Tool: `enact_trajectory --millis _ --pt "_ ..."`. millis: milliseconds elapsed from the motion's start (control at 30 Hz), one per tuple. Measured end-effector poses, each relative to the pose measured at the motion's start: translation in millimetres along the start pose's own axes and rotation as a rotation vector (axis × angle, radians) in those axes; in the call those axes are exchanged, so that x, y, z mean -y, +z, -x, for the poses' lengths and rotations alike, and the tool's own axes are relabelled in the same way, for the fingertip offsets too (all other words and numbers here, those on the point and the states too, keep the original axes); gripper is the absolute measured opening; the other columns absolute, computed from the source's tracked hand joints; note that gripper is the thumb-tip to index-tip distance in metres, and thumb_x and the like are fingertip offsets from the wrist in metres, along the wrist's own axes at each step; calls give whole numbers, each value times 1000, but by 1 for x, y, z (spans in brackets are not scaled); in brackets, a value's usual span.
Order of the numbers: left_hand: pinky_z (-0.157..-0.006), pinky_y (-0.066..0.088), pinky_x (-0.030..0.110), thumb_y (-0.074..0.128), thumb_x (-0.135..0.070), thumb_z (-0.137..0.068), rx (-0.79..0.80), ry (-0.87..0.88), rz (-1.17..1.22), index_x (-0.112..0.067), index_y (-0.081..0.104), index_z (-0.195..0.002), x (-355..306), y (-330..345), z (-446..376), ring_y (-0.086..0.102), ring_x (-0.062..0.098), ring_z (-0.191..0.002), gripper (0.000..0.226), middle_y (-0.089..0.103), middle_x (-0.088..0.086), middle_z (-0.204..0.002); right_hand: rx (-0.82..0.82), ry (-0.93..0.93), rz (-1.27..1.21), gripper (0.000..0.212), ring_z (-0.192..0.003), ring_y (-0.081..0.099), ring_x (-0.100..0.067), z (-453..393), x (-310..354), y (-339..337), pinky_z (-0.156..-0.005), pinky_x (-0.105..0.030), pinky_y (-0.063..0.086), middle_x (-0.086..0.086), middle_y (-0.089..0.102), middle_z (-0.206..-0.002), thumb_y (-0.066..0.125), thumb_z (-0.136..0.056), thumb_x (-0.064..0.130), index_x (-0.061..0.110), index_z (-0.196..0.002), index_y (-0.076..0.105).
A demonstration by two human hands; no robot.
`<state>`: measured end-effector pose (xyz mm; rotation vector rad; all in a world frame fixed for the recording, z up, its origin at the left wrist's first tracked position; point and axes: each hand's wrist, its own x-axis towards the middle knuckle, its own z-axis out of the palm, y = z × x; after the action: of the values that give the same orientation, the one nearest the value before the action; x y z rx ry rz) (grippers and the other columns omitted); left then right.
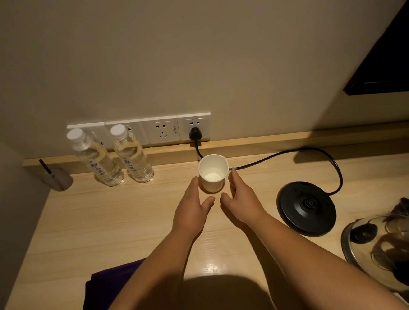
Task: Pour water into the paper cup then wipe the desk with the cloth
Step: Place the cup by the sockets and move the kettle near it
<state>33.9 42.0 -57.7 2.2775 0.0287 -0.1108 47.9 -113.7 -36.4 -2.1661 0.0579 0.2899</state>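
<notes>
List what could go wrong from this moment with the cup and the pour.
1. The paper cup is light, and both hands, left hand and right hand, flank it; a nudge could tip it.
2. The power cord runs just behind the cup, so spilled water might reach it.

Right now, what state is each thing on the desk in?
paper cup: upright, open
left hand: open beside cup
right hand: open beside cup
cloth: folded, unused
two water bottles: upright, capped
kettle: off its base
kettle base: bare, plugged in
</notes>
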Motion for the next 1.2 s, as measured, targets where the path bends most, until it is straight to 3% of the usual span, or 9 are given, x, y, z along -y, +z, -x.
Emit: enact_trajectory --millis 133,233,400,633,800,900,1067,1133,1200 --pt "-119 10 37 37 -49 -99 100 -36 -375 -14 6 -154 -2 4 50 1 23 -149 71 -1 7 -163 6 8 198 74 -143 26 -22 39 -5 -26 -110 -32 28 -2 24 -158 53 -94 27 21 -153 9" --pt "-118 -3 45 14 -58 -97 189 -18 -640 -13 0 -154 -8 19 98 -11 28 -148 73 -11 9 -162 28 -85 418 66 -145 20 -20 70 -11 -48 -113 -30 21 -4 22 -159 47 -96 26 15 -153 15" --pt "-117 -12 49 -12 -63 -87 197 -84 -737 -13 -7 -153 -8 45 142 -19 29 -146 83 -16 8 -160 34 -279 710 55 -146 16 -21 113 -16 -75 -114 -30 15 -5 24 -158 42 -98 26 14 -150 27" --pt "-119 -6 47 2 -61 -93 141 -62 -764 -12 -4 -153 -7 48 144 -15 27 -147 78 -12 9 -162 -92 -436 868 50 -142 27 -30 167 -18 -139 -115 -40 19 -13 36 -152 52 -94 25 9 -141 44" --pt "-118 -1 48 5 -61 -93 114 -37 -762 -10 3 -154 -8 50 145 -9 28 -148 79 -4 10 -163 -236 -342 906 52 -143 23 -26 207 -34 -194 -113 -33 10 -10 33 -153 49 -95 30 11 -142 40" --pt "-118 0 49 8 -60 -94 110 -39 -774 -9 5 -154 -8 51 144 -8 28 -148 79 -3 10 -163 -311 -275 913 52 -144 21 -26 228 -46 -221 -115 -36 8 -10 32 -154 48 -96 29 10 -143 38" --pt "-118 2 50 12 -60 -94 101 -25 -773 -8 10 -153 -11 52 145 -3 30 -148 79 3 12 -162 -485 -139 855 50 -140 30 -27 258 -78 -251 -115 -44 17 -10 42 -148 54 -92 30 12 -139 45" --pt "-118 2 50 13 -59 -94 102 -26 -772 -8 10 -153 -11 52 145 -3 30 -148 78 4 12 -162 -536 -37 743 54 -133 39 -27 264 -92 -255 -111 -44 30 -9 44 -144 58 -91 34 14 -139 45" --pt "-118 2 51 12 -59 -94 94 -24 -776 -8 11 -153 -11 52 145 -3 30 -148 78 4 12 -162 -583 54 579 58 -118 50 -24 269 -101 -253 -96 -40 45 -7 47 -135 61 -88 40 19 -139 43"
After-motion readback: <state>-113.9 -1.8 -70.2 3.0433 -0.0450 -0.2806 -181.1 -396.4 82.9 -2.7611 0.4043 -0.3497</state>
